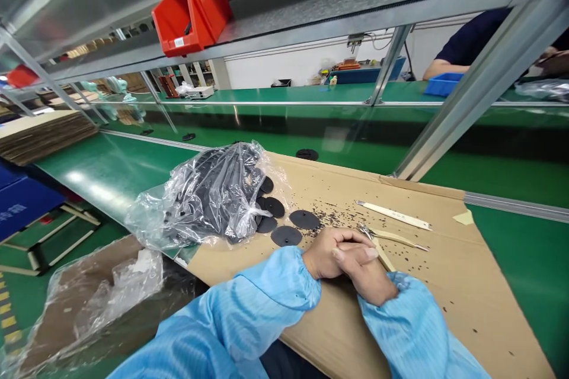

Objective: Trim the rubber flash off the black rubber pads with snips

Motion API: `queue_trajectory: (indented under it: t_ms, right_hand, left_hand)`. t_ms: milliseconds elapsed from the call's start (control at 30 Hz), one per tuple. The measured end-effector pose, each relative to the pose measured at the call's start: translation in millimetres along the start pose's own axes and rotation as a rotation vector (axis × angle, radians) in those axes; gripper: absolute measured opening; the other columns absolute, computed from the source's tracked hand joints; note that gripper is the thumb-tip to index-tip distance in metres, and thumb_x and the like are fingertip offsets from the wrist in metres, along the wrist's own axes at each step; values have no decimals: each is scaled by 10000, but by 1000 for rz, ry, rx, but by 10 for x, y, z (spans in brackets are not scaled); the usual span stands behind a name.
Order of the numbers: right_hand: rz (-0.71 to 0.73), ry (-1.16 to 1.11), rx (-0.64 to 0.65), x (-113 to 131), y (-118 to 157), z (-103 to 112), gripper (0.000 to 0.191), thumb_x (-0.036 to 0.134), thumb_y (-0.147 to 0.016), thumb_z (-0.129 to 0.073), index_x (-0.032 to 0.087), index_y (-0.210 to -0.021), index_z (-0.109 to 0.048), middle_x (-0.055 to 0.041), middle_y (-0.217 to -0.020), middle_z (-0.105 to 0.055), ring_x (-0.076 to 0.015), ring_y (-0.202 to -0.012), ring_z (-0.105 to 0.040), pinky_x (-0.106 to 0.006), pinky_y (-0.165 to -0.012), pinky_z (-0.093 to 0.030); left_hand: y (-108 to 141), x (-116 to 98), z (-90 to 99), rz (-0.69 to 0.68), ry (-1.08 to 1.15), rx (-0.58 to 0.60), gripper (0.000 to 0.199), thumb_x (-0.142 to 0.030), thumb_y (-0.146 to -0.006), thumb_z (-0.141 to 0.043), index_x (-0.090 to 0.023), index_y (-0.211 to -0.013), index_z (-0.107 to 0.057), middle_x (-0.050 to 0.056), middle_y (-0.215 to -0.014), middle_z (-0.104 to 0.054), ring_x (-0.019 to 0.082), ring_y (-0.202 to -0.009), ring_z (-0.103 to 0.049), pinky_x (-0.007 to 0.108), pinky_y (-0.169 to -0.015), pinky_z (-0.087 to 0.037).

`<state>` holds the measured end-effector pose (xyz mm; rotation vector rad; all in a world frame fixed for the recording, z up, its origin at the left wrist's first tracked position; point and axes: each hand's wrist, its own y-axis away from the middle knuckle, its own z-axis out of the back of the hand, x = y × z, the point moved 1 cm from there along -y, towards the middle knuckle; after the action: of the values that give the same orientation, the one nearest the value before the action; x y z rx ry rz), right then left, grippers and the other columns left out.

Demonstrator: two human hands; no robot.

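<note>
My left hand (pixel 328 253) and my right hand (pixel 371 277) are clasped together over the cardboard sheet (pixel 347 337), fingers folded against each other. I see no object between them. Just behind my right hand lie cutting pliers (pixel 391 238) with cream handles, partly hidden by the hand. A white knife-like tool (pixel 395 215) rests farther back. Near my left hand are flat black discs, one disc (pixel 287 236) and another disc (pixel 304 219) separate from the others. Small black scraps (pixel 333 213) are scattered around them. A clear plastic bag (pixel 213 195) full of black discs lies to the left.
A box lined with clear plastic (pixel 102 302) stands below the bench at left. A slanted metal post (pixel 462 95) rises at right, and a red bin (pixel 193 12) sits on the shelf above. Across the green conveyor (pixel 355 148), a person's arm (pixel 448 68) is near a blue tray (pixel 443 84).
</note>
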<state>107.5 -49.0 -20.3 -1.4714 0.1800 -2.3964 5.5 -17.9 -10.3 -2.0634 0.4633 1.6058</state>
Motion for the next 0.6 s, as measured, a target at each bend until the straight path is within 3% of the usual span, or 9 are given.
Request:
queue_trajectory:
  t_ms: [200, 400, 600]
  right_hand:
    - [33, -54, 32, 53, -19, 23, 458, 554, -867, -430, 198, -610, -559, -71, -629, -613, -197, -628, -598, -318, -579, -493]
    - [-5, -103, 33, 150, -4, 22, 399, 525, -834, -477, 215, -583, -472, -41, -635, -588, -192, -676, -598, -328, -650, -507]
    - [-16, -121, 20, 117, 11, -5, 404, 546, -820, -494, 206, -603, -521, -30, -641, -592, -181, -676, -594, -317, -642, -492]
  left_hand:
    - [8, -35, -32, -21, -12, 17, 371, -442, -709, -718, -103, -858, -702, 116, -853, -701, 222, -814, -646, 326, -766, -504]
    - [26, -24, -31, -7, -79, 20, 330, -419, -765, -674, -111, -880, -697, 107, -880, -702, 217, -832, -640, 321, -771, -500]
    - [35, -5, -12, -5, -106, 48, 321, -410, -787, -658, -117, -912, -693, 105, -905, -700, 223, -852, -638, 334, -788, -505]
